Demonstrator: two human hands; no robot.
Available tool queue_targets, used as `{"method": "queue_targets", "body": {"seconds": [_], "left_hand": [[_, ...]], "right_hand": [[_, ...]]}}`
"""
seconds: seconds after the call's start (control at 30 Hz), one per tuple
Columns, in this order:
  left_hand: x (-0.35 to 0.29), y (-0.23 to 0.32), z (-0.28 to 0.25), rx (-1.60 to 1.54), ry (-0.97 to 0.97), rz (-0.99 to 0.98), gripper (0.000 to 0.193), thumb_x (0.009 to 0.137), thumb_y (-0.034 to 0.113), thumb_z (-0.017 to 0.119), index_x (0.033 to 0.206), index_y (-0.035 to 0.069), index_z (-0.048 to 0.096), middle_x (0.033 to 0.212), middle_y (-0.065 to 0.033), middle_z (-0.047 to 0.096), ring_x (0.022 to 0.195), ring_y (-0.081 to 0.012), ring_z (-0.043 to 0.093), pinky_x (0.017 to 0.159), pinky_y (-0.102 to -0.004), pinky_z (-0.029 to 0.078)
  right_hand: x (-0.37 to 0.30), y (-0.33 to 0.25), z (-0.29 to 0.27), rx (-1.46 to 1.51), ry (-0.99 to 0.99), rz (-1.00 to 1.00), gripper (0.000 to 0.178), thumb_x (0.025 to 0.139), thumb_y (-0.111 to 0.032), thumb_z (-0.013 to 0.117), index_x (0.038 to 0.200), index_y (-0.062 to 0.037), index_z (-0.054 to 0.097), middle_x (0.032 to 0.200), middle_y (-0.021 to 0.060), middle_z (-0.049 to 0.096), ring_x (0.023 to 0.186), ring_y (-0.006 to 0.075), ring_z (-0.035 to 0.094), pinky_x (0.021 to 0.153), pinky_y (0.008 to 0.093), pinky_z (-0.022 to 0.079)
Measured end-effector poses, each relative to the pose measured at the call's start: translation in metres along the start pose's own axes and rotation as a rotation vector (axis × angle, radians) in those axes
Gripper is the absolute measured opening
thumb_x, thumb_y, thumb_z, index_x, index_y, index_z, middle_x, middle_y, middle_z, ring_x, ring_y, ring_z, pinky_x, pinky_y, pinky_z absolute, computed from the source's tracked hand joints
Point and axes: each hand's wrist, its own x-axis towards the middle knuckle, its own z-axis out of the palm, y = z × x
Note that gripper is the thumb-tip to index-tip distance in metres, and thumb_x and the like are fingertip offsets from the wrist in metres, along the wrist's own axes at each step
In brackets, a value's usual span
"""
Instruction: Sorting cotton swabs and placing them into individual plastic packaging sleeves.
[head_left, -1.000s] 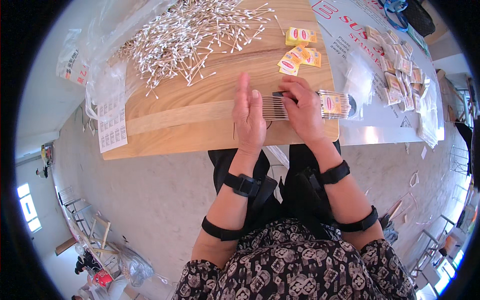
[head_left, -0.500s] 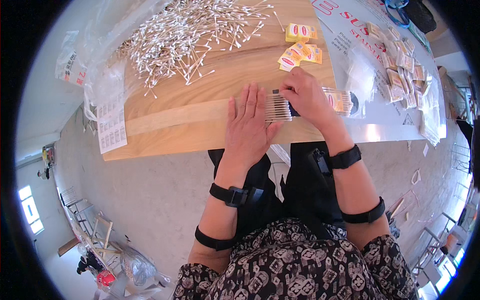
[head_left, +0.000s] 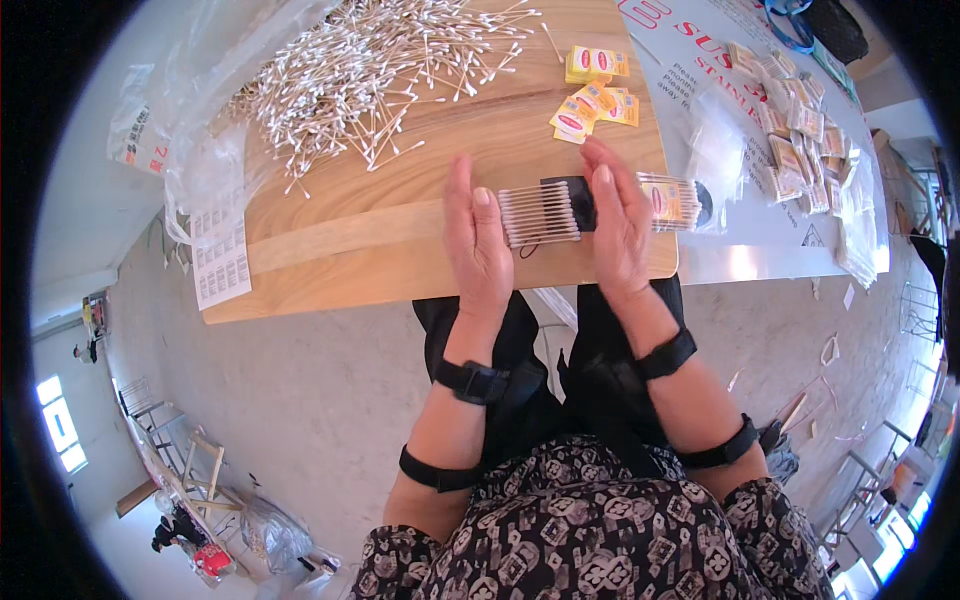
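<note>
Side by side on the wooden table (head_left: 350, 270) lies a row of cotton swabs (head_left: 538, 216), their right tips beside a flat black piece (head_left: 580, 202). At the row's left end stands my left hand (head_left: 478, 240), palm turned inward and fingers straight, close against the tips. My right hand (head_left: 620, 225) is on the other side, fingers stretched, next to the black piece. Neither hand grips anything. Just right of my right hand lies a clear bag (head_left: 672, 203) with swabs and a yellow card in it. A thin dark loop (head_left: 529, 252) shows below the row.
A big heap of loose cotton swabs (head_left: 350, 80) covers the table's far left. Yellow cards (head_left: 597, 100) lie at the far right, some stacked. Filled swab packs (head_left: 805, 130) pile up on the silver sheet (head_left: 740, 255). A printed sheet (head_left: 220, 250) hangs at the left edge.
My left hand has lifted off the swabs and turned on edge at their left end. My right hand has opened from a pinch and stretched its fingers. More of the row shows.
</note>
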Motion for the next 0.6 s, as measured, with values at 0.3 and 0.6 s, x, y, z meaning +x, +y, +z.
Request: {"method": "queue_targets", "body": {"seconds": [0.3,0.6], "left_hand": [[0.004,0.02,0.018,-0.374,-0.015,-0.403,0.052,0.103,0.031,0.041,0.143,-0.003,0.037,0.147,-0.0208,0.039,0.137,-0.0274,0.036,0.114,-0.0393,0.027],[-0.014,0.022,-0.005,0.855,-0.513,0.161,0.07,0.092,0.03,0.056,0.148,0.001,0.026,0.155,-0.0183,0.023,0.145,-0.0302,0.021,0.117,-0.0482,0.016]], "right_hand": [[0.002,0.006,-0.005,0.086,-0.101,0.005,0.033,0.099,-0.014,0.051,0.126,0.0028,0.055,0.133,0.0134,0.055,0.127,0.0212,0.048,0.108,0.032,0.034],[0.021,-0.027,-0.055,-1.03,-0.689,-0.596,0.046,0.074,-0.016,0.072,0.118,-0.0088,0.062,0.129,0.0044,0.057,0.12,0.0249,0.049,0.095,0.041,0.042]]}}
